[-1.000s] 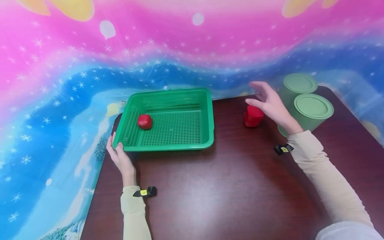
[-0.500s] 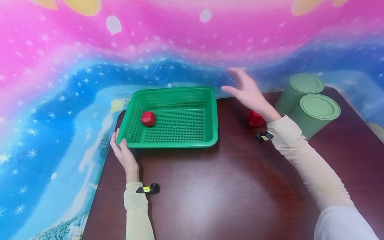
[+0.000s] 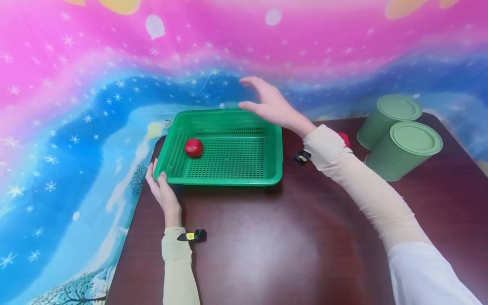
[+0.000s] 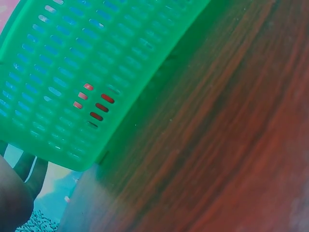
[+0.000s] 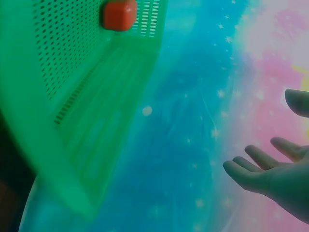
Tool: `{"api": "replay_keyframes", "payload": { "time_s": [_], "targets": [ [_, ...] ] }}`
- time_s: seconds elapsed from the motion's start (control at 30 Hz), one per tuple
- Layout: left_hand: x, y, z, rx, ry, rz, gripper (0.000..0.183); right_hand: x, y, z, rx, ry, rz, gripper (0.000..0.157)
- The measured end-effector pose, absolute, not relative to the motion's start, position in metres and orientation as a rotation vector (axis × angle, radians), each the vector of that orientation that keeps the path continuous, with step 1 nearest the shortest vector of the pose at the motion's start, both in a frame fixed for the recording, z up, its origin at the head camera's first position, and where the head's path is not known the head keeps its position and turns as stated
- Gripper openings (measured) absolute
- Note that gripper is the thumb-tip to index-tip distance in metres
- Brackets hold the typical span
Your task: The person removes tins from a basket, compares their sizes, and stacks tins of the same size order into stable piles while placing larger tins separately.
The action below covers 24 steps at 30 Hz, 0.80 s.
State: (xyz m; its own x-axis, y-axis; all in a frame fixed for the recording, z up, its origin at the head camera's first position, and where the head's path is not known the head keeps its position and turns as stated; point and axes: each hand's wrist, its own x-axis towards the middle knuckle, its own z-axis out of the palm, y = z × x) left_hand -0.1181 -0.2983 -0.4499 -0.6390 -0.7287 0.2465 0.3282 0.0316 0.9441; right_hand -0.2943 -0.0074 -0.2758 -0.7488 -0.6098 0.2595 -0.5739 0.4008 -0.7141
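Observation:
A green perforated plastic basket [image 3: 274, 178] sits at the back left of the table, with a small red rounded, block-like object [image 3: 194, 148] inside near its left end. My left hand [image 3: 166, 195] holds the basket's front left corner, thumb on the front rim and fingers along the left side. In the left wrist view, the basket wall [image 4: 72, 58] shows red through its slots. My right hand [image 3: 275, 106] hovers above the basket's back right rim, fingers spread and holding nothing. Behind the right sleeve, another red object [image 3: 345, 139] is mostly hidden.
Two pale green lidded canisters [image 3: 404, 156] stand close together at the table's back right. The dark wooden table [image 3: 244, 237] ends at a pink and blue patterned cloth [image 3: 213, 55] behind and on the left.
My right hand has moved left from above the red object on the right to over the basket's back right rim. The left hand stays on the basket corner.

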Motion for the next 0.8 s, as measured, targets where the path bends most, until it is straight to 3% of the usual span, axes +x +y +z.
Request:
{"api": "replay_keyframes", "payload": {
  "time_s": [0.33, 0.8],
  "targets": [
    [-0.125, -0.307, -0.472, 0.426, -1.548, -1.69, 0.051, -0.299, -0.06, -0.272, -1.126, 2.425, -1.296, 0.058],
    [-0.107, -0.285, -0.443, 0.416, -1.532, -1.704, 0.051, -0.296, -0.123, -0.305, -1.098, 2.275, -1.421, 0.05]
  ]
}}
